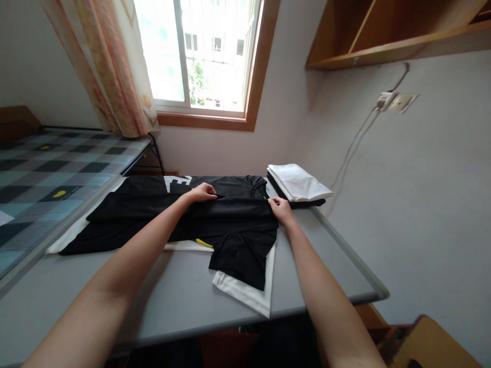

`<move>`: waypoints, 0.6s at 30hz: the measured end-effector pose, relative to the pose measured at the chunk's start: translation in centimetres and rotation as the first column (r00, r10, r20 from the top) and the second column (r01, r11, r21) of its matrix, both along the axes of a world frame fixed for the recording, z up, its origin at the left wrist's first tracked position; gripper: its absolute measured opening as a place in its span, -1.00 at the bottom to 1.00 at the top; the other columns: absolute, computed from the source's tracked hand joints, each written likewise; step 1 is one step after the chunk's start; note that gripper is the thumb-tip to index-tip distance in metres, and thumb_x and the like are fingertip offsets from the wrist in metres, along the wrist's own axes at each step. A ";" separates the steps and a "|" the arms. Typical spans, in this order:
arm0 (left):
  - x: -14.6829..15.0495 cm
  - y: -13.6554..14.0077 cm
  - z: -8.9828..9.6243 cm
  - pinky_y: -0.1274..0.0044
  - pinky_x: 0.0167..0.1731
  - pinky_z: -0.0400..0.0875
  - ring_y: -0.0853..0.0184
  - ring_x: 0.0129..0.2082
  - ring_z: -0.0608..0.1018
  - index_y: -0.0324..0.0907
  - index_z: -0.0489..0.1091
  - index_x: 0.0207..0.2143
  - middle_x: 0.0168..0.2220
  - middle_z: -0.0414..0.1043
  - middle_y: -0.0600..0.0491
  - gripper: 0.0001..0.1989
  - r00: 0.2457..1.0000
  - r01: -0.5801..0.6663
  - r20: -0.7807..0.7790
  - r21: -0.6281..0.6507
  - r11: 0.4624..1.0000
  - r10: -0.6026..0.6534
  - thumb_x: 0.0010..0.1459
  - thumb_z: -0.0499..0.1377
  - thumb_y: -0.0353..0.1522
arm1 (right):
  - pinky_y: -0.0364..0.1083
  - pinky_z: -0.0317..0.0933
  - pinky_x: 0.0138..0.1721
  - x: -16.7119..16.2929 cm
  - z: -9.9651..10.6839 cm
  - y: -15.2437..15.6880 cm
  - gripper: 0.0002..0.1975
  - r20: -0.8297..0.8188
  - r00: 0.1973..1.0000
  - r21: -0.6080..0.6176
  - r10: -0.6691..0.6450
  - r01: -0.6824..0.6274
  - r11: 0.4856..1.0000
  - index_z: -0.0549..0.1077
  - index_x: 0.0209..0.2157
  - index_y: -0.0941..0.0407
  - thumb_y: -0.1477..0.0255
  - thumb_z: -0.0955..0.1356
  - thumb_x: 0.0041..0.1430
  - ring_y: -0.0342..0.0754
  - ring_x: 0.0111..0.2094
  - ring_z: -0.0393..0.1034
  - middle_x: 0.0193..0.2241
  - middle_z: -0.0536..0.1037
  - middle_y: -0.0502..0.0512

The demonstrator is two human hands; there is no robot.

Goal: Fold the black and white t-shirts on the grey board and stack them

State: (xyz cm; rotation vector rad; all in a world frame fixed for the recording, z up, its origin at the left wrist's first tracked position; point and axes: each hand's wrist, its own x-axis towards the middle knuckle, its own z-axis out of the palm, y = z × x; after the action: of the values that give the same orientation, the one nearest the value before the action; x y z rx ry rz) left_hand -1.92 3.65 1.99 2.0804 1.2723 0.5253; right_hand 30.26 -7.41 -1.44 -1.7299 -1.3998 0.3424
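A black T-shirt [238,220] with white lettering lies spread on the table, its far side partly folded over along its length. My left hand [203,192] pinches the fold near the middle of the shirt. At the collar end, my right hand [281,208] grips the same fold between thumb and fingers. Under the black shirt lies a white garment [245,294], its edges showing at the near sleeve and the left hem. A small yellow strip [204,243] shows at the shirt's near side edge.
A folded white cloth [297,181] rests on folded black cloth [314,203] at the table's back right. The grey table [184,296] adjoins a bed with a checked mattress [57,168] on the left. A cable [349,153] hangs along the right wall; a wooden chair [433,342] stands lower right.
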 end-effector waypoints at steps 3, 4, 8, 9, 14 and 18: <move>-0.2 0.2 0.2 0.52 -0.39 0.36 0.33 -0.44 0.48 -0.19 0.46 -0.48 -0.50 0.46 0.08 -0.73 0.990 0.068 0.131 -0.079 0.995 -0.057 -0.22 0.35 -0.21 | -0.04 0.35 -0.23 0.4 -0.1 0.3 -0.75 -0.077 0.996 0.034 0.054 -0.051 0.998 0.54 -0.42 0.16 0.31 0.29 0.09 0.02 -0.35 0.50 -0.40 0.62 0.16; -0.2 0.1 0.2 0.52 -0.39 0.35 0.34 -0.44 0.48 -0.20 0.44 -0.48 -0.49 0.46 0.09 -0.73 0.981 0.087 0.181 -0.105 0.991 -0.067 -0.23 0.35 -0.23 | -0.04 0.35 -0.23 0.4 -0.2 0.3 -0.76 -0.086 0.995 0.039 0.058 -0.055 0.998 0.54 -0.41 0.16 0.32 0.29 0.09 0.03 -0.34 0.50 -0.40 0.62 0.17; 0.0 -0.3 0.7 0.53 -0.40 0.30 0.37 -0.45 0.45 -0.19 0.38 -0.51 -0.51 0.42 0.12 -0.71 0.972 0.073 0.231 -0.147 0.986 -0.038 -0.25 0.35 -0.22 | -0.04 0.35 -0.20 0.2 -0.6 0.3 -0.79 -0.070 0.997 0.031 0.036 -0.033 0.999 0.55 -0.36 0.15 0.34 0.31 0.09 0.03 -0.30 0.52 -0.35 0.63 0.16; 0.1 -0.4 0.8 0.53 -0.41 0.28 0.37 -0.46 0.45 -0.19 0.38 -0.50 -0.51 0.41 0.12 -0.70 0.974 0.060 0.223 -0.148 0.987 -0.026 -0.25 0.35 -0.21 | -0.04 0.35 -0.19 0.1 -0.6 0.3 -0.80 -0.058 0.998 0.028 0.025 -0.023 0.999 0.55 -0.34 0.14 0.35 0.32 0.09 0.02 -0.28 0.53 -0.34 0.63 0.15; 0.4 -0.7 1.2 0.53 -0.41 0.28 0.34 -0.44 0.47 -0.19 0.41 -0.46 -0.50 0.44 0.09 -0.62 0.976 0.043 0.219 -0.147 0.988 -0.010 -0.24 0.37 -0.11 | -0.03 0.36 -0.16 -0.1 -0.7 0.2 -0.83 0.009 1.000 0.021 -0.026 0.026 0.999 0.58 -0.32 0.09 0.38 0.34 0.09 0.02 -0.26 0.53 -0.33 0.64 0.12; 0.6 -0.6 0.8 0.54 -0.47 0.28 0.36 -0.50 0.46 -0.20 0.44 -0.41 -0.50 0.48 0.06 -0.59 0.978 0.017 0.207 -0.137 0.990 0.012 -0.23 0.39 -0.11 | -0.02 0.35 -0.16 -0.3 -0.4 0.1 -0.80 0.046 0.998 0.008 -0.043 0.042 0.999 0.58 -0.30 0.09 0.35 0.33 0.11 0.04 -0.26 0.53 -0.32 0.64 0.13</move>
State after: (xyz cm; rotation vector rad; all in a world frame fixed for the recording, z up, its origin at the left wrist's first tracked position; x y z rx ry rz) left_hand -1.32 3.04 2.77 1.8603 1.1512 0.6180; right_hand 30.00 -7.33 -1.88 -1.7691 -1.3935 0.2748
